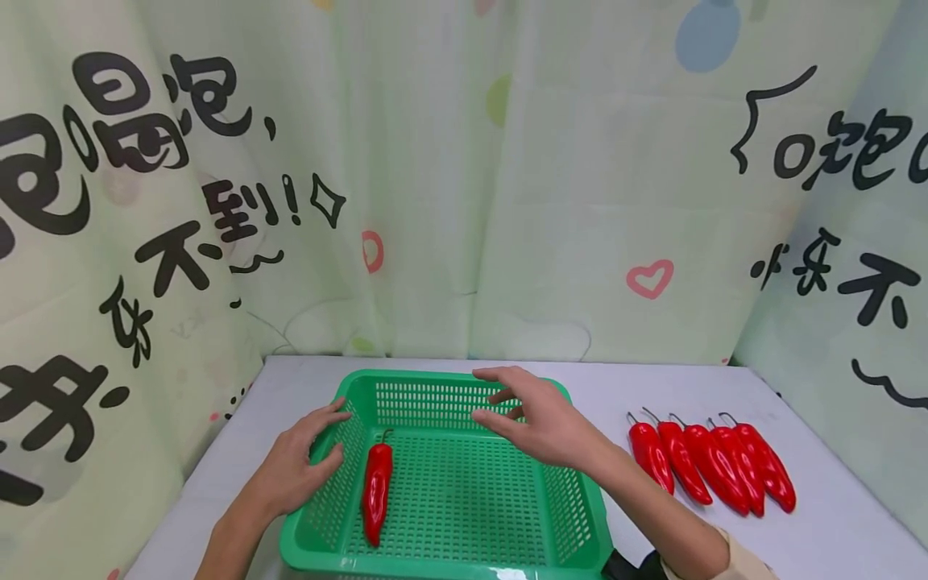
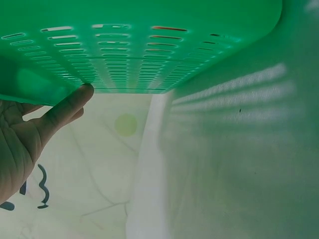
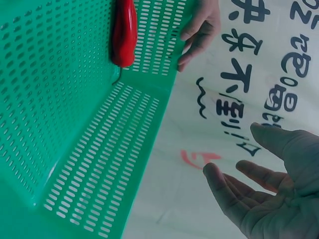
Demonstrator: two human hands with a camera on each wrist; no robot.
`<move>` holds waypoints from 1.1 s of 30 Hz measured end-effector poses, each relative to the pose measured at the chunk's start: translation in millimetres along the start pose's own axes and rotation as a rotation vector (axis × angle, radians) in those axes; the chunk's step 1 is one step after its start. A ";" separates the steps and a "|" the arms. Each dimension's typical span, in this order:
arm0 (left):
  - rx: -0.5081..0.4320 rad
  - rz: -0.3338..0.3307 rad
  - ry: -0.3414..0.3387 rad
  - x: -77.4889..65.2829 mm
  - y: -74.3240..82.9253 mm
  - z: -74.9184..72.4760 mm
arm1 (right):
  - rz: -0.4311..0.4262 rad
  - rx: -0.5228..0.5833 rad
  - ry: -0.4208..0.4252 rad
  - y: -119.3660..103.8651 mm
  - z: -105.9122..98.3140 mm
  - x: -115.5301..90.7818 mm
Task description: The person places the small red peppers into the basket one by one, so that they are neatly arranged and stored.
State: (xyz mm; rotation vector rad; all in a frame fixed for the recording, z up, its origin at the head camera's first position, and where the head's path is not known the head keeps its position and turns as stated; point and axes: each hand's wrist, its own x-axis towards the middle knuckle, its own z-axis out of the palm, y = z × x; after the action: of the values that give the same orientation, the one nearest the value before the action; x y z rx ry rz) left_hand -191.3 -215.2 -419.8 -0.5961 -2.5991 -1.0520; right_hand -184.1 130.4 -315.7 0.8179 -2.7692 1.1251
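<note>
A green perforated plastic basket [image 1: 471,491] stands on the white table. Along its left side lies one glossy red chili pepper [image 1: 377,491], stem pointing to the back. My left hand [image 1: 304,463] is at the basket's left rim with loosely extended fingers; in the left wrist view its thumb [image 2: 70,107] overlaps the basket's edge. Above the back right part of the basket, my right hand [image 1: 540,415] hangs with fingers spread and nothing in its grasp. The right wrist view shows that hand [image 3: 279,184] apart from the basket wall [image 3: 104,159].
Several red chili peppers [image 1: 714,463] lie side by side on the white table [image 1: 768,403] to the right of the basket. A pale curtain [image 1: 565,201] printed with black characters and hearts encloses the table at the back and sides.
</note>
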 end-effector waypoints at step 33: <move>-0.001 0.009 0.006 -0.6 2.6 -0.4 | 0.101 -0.002 0.108 40.4 -27.5 -36.8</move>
State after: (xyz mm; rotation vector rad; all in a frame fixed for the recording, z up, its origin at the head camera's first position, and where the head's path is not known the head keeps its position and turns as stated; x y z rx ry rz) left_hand -189.5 -213.9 -418.2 -0.6027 -2.5887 -1.0506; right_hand -176.3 189.4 -329.7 0.6039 -2.7488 1.1447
